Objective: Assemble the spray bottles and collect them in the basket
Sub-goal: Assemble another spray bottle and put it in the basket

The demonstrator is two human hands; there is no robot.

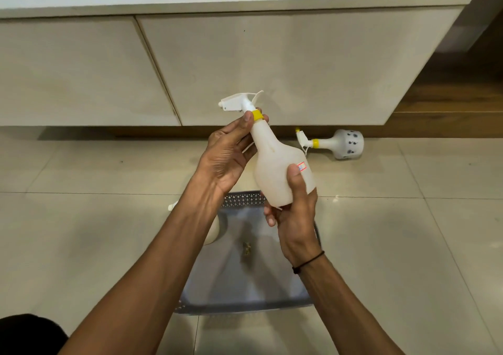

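Your right hand (pixel 295 218) grips the light, smooth, stiff plastic bottle (pixel 280 164) by its base above the basket (pixel 245 308)'s far edge — your left hand (pixel 231 150) pinches its yellow collar (pixel 257 115), the surest hold.

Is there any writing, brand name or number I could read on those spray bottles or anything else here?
Sticker with a red border on the held spray bottle: too small and blurred to read.
Dark marks on the spray bottle lying on the floor: a dotted pattern, not legible text.
Basket, cabinet: no text visible.
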